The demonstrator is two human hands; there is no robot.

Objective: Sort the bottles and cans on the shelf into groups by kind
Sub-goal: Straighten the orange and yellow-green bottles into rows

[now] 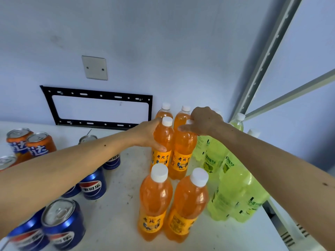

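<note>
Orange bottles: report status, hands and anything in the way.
Left hand grips middle-left orange bottle. Right hand on the bottle beside it, cap covered. Green bottles crowd the right; nothing blocking.

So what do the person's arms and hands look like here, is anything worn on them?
Both arms are bare from the frame edge to the fingers: no sleeves, gloves, watch or rings show. The left hand and right hand are plain. A few small dark spots mark the forearms, nothing else.
</note>
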